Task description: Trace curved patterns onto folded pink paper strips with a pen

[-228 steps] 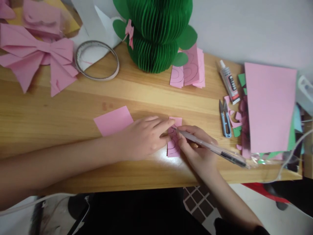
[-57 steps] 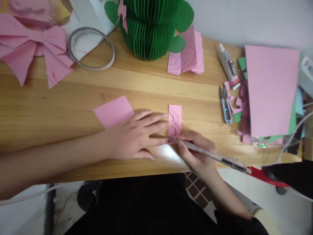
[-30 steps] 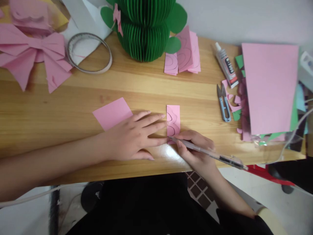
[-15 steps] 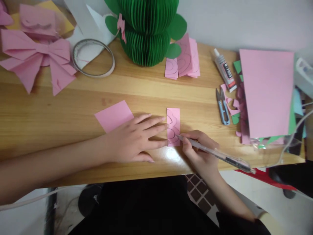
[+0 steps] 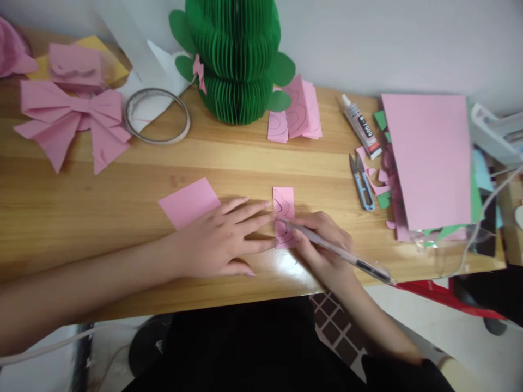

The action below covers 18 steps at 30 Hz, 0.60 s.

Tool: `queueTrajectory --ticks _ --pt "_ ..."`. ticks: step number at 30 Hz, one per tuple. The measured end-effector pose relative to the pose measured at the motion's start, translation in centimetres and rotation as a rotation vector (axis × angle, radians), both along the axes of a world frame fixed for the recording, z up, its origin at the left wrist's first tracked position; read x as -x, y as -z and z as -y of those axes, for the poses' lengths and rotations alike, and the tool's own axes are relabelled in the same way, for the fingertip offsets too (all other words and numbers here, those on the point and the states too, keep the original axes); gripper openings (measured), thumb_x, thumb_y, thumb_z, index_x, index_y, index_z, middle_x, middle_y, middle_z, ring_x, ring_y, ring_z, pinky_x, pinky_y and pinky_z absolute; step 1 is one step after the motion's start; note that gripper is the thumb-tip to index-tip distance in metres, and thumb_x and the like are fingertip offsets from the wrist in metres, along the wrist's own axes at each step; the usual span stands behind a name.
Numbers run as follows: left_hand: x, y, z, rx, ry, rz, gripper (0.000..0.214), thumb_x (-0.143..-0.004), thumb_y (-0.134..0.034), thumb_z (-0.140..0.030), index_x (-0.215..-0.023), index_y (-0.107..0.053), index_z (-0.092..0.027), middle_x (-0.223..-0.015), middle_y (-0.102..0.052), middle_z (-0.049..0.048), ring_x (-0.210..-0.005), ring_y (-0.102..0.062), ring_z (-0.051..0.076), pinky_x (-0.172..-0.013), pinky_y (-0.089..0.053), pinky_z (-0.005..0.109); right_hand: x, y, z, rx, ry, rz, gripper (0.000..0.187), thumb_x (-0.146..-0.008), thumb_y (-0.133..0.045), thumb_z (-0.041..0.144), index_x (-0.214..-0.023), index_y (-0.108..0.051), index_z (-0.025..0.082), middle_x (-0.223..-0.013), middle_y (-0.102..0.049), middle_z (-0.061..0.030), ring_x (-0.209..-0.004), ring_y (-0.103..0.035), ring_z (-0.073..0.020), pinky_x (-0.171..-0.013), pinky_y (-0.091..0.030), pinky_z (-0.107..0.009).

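Note:
A narrow pink paper strip with curved dark lines drawn on it lies on the wooden table. My left hand rests flat with fingers spread, its fingertips at the strip's left edge. Partly under that hand is a plain pink paper piece. My right hand is closed around a clear pen, whose tip meets the strip near its left side. The pen's back end slants off to the lower right.
At the back stand a green honeycomb paper piece and folded pink papers. On the right lie a glue tube, thread snips and a pink paper stack. A tape roll and a pink paper bow are left.
The pen tip has moved up and left across the strip, and my right hand has followed. My left hand stays in place on the strip's edge. The camera view has shifted slightly.

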<state>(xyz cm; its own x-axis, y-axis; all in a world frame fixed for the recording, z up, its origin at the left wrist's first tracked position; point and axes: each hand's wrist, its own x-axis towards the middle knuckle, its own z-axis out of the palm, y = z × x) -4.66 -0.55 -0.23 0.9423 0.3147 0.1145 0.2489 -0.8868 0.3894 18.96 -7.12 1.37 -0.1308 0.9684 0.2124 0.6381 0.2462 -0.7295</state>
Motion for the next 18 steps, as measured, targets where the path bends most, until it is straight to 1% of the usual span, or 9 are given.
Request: queueTrajectory --ticks 3,4,6,8,10,11,14,18 --pt "0.0 0.0 -0.1 -0.002 0.006 0.001 0.053 -0.091 -0.059 -0.059 -0.135 -0.06 -0.03 -0.15 -0.05 0.0118 -0.14 -0.041 0.034 -0.113 -0.029 0.05 -0.8 0.2 1.1 -0.002 0.058 -0.028 0.025 -0.098 -0.053 0.026 -0.12 -0.065 0.025 -0.104 -0.073 -0.0044 -0.093 -0.069 -0.0189 -0.08 -0.057 -0.034" --pt "0.0 -0.1 -0.1 -0.007 0.007 -0.001 0.052 -0.091 -0.059 -0.059 -0.134 -0.06 -0.03 -0.148 -0.051 0.0114 -0.139 -0.041 0.034 -0.113 -0.029 0.05 -1.0 0.3 1.5 -0.013 0.047 -0.002 0.028 -0.1 -0.05 0.029 -0.124 -0.063 0.025 -0.109 -0.072 -0.0056 -0.098 -0.069 -0.0201 -0.083 -0.056 -0.035" --pt "0.0 -0.2 -0.2 -0.021 0.01 -0.001 0.051 -0.092 -0.058 -0.059 -0.133 -0.061 -0.029 -0.146 -0.052 0.0124 -0.137 -0.043 0.035 -0.112 -0.03 0.051 -1.4 0.5 2.1 -0.068 -0.025 0.101 0.031 -0.101 -0.047 0.033 -0.128 -0.06 0.025 -0.111 -0.071 -0.0071 -0.102 -0.067 -0.0227 -0.084 -0.056 -0.037" --pt "-0.2 -0.4 -0.2 -0.036 0.015 0.01 0.05 -0.092 -0.057 -0.059 -0.131 -0.063 -0.028 -0.143 -0.054 0.0139 -0.135 -0.045 0.036 -0.111 -0.031 0.053 -1.5 0.8 2.4 -0.163 -0.101 0.23 0.03 -0.1 -0.05 0.031 -0.128 -0.06 0.023 -0.107 -0.073 -0.0076 -0.101 -0.067 -0.0244 -0.083 -0.055 -0.038" --pt "-0.4 -0.4 -0.2 -0.046 0.016 0.019 0.048 -0.092 -0.058 -0.058 -0.128 -0.064 -0.027 -0.14 -0.055 0.0142 -0.132 -0.046 0.037 -0.111 -0.031 0.055 -1.4 1.1 2.4 -0.255 -0.125 0.323 0.028 -0.096 -0.057 0.022 -0.124 -0.06 0.021 -0.102 -0.076 -0.0066 -0.098 -0.066 -0.0242 -0.082 -0.053 -0.038" --pt "-0.6 -0.3 -0.2 -0.051 0.012 0.024 0.046 -0.092 -0.058 -0.058 -0.125 -0.065 -0.027 -0.139 -0.056 0.014 -0.131 -0.047 0.037 -0.111 -0.031 0.056 -1.4 1.2 2.3 -0.276 -0.126 0.352 0.027 -0.095 -0.059 0.018 -0.122 -0.06 0.02 -0.101 -0.077 -0.0058 -0.098 -0.067 -0.0239 -0.083 -0.052 -0.038" --pt "-1.0 -0.1 0.1 -0.086 0.003 0.055 0.041 -0.093 -0.058 -0.056 -0.117 -0.067 -0.025 -0.137 -0.057 0.014 -0.132 -0.047 0.036 -0.112 -0.029 0.055 -1.3 1.5 1.9 -0.28 -0.142 0.364 0.026 -0.093 -0.061 0.013 -0.117 -0.061 0.022 -0.099 -0.077 -0.0034 -0.1 -0.067 -0.0222 -0.085 -0.051 -0.037" --pt "-1.4 0.4 0.4 -0.141 0.033 0.123 0.037 -0.099 -0.052 -0.048 -0.113 -0.067 -0.018 -0.14 -0.058 0.0147 -0.134 -0.047 0.03 -0.114 -0.029 0.046 -1.4 1.5 1.2 -0.308 -0.151 0.309 0.021 -0.093 -0.061 0.015 -0.113 -0.062 0.02 -0.095 -0.076 -0.0053 -0.097 -0.068 -0.0214 -0.081 -0.051 -0.036"
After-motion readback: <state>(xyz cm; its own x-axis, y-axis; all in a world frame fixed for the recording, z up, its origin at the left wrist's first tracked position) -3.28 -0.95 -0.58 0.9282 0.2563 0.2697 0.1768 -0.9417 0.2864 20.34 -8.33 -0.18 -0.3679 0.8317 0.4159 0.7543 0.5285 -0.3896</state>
